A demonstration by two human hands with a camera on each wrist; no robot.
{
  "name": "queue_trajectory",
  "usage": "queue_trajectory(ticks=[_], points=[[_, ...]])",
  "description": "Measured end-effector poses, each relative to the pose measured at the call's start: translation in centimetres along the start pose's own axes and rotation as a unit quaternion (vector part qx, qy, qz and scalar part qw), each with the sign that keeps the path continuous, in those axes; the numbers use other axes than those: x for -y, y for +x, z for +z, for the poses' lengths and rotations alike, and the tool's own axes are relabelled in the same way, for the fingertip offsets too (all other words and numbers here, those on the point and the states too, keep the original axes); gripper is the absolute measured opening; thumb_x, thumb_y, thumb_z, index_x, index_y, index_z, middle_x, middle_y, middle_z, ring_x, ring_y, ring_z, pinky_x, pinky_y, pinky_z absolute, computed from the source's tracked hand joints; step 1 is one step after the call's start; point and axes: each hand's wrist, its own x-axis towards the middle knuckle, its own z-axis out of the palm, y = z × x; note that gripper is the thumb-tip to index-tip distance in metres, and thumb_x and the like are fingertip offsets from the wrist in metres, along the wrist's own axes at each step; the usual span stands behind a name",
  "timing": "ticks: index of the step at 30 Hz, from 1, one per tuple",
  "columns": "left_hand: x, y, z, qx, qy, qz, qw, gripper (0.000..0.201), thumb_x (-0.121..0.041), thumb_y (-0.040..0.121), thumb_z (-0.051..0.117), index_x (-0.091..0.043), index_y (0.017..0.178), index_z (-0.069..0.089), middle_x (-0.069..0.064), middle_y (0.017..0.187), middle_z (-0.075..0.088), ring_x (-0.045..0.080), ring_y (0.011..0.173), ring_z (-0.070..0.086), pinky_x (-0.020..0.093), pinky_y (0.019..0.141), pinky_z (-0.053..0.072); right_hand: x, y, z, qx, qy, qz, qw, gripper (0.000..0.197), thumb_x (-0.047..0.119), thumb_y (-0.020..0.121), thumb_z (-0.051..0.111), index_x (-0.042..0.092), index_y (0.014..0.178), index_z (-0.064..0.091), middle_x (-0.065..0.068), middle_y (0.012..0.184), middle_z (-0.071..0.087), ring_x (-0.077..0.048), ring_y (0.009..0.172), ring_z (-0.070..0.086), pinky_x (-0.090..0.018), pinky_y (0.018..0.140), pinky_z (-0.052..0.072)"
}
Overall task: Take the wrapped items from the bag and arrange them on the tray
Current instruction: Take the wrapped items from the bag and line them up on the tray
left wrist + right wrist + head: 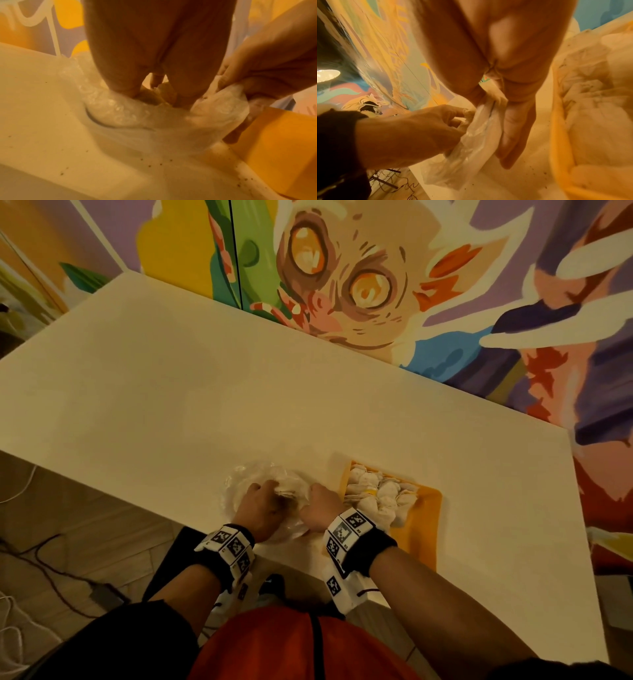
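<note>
On the worktop (205,392), one clear bag (239,484): left hand (262,508) reaches inside, grip unclear; right hand (320,506) pinches its rim. One yellow tray (424,508) holds several wrapped items (376,494), uncountable.

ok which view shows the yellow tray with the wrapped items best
The head view: the whole yellow tray shows, wrapped items piled at its far end. The right wrist view shows only a blurred close-up of one side; the left wrist view only a bare corner.
</note>
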Motion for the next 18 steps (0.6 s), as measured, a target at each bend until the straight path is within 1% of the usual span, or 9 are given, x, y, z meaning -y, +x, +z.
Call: queue_trajectory(ticks=[2,5,6,8,10,12,14,16,18], points=[[-0.4,-0.1,-0.4,-0.030,-0.005,-0.007,1.000,0.042,-0.021,0.093,0.059,-0.003,0.129,0.049,0.019,0.119,0.060,0.034,0.108,0.056,0.034,0.083,0.043,-0.1,-0.1,-0.2,-0.008,0.003,0.002,1.000,0.033,0.015,0.095,0.049,0.003,0.125,0.046,-0.016,0.126,0.054,-0.032,0.114,0.054,-0.030,0.080,0.042],[-0.9,-0.2,-1.4,-0.044,-0.028,-0.041,0.998,0.033,-0.014,0.097,0.049,-0.001,0.127,0.052,0.022,0.118,0.062,0.037,0.105,0.059,0.031,0.076,0.043,-0.3,-0.1,-0.3,-0.016,0.019,0.013,1.000,0.033,0.014,0.094,0.050,0.004,0.125,0.046,-0.015,0.124,0.055,-0.031,0.112,0.055,-0.032,0.081,0.044],[-1.0,-0.3,-1.9,-0.041,-0.015,-0.046,0.998,0.026,-0.012,0.096,0.047,-0.001,0.117,0.057,0.022,0.113,0.063,0.037,0.100,0.060,0.029,0.072,0.042,-0.3,-0.2,-0.4,-0.017,0.023,0.015,0.999,0.034,0.014,0.093,0.050,0.004,0.125,0.046,-0.015,0.124,0.055,-0.032,0.112,0.055,-0.032,0.080,0.044],[-1.1,-0.2,-2.8,-0.027,0.010,-0.054,0.998,0.015,-0.005,0.091,0.046,-0.005,0.085,0.059,0.020,0.094,0.064,0.033,0.084,0.058,0.027,0.060,0.038,-0.4,-0.3,-0.5,-0.017,0.027,0.015,0.999,0.035,0.015,0.094,0.051,0.004,0.127,0.045,-0.016,0.125,0.055,-0.032,0.113,0.055,-0.032,0.081,0.044],[-1.2,-0.3,-3.8,-0.011,0.005,-0.070,0.997,0.022,-0.003,0.089,0.046,-0.007,0.069,0.053,0.011,0.073,0.058,0.028,0.071,0.053,0.028,0.053,0.034,-0.5,-0.3,-0.5,-0.013,0.027,0.011,0.999,0.037,0.016,0.094,0.051,0.004,0.128,0.044,-0.016,0.125,0.054,-0.032,0.113,0.055,-0.032,0.078,0.044],[-1.0,-0.2,-4.6,-0.006,-0.035,-0.090,0.995,0.024,-0.005,0.091,0.049,-0.007,0.068,0.057,0.006,0.065,0.054,0.022,0.062,0.049,0.026,0.051,0.034,-0.7,-0.4,-0.5,-0.011,0.028,0.007,1.000,0.038,0.018,0.094,0.052,0.004,0.129,0.043,-0.016,0.126,0.054,-0.032,0.112,0.055,-0.030,0.076,0.042],[-0.7,-0.2,-5.1,-0.004,-0.129,-0.117,0.985,0.022,-0.008,0.093,0.050,-0.001,0.077,0.064,0.009,0.064,0.055,0.022,0.058,0.048,0.026,0.051,0.037,-0.9,-0.5,-0.4,-0.008,0.037,0.003,0.999,0.041,0.024,0.095,0.052,0.005,0.130,0.042,-0.015,0.126,0.054,-0.031,0.111,0.056,-0.029,0.075,0.042],[-0.9,-0.5,-5.6,0.002,-0.256,-0.145,0.956,0.022,-0.007,0.094,0.050,0.002,0.080,0.063,0.010,0.061,0.057,0.021,0.055,0.045,0.026,0.046,0.034,-1.0,-0.6,-0.4,-0.019,0.051,-0.004,0.999,0.044,0.031,0.096,0.051,0.006,0.130,0.040,-0.015,0.124,0.056,-0.031,0.107,0.058,-0.030,0.073,0.042],[-1.4,-0.9,-6.0,0.002,-0.357,-0.154,0.921,0.024,-0.006,0.095,0.047,0.001,0.074,0.057,0.009,0.054,0.053,0.019,0.050,0.040,0.027,0.046,0.029,-0.8,-1.0,-0.7,-0.051,0.049,-0.023,0.997,0.047,0.034,0.096,0.052,0.006,0.131,0.038,-0.016,0.123,0.056,-0.032,0.107,0.058,-0.032,0.076,0.046]])
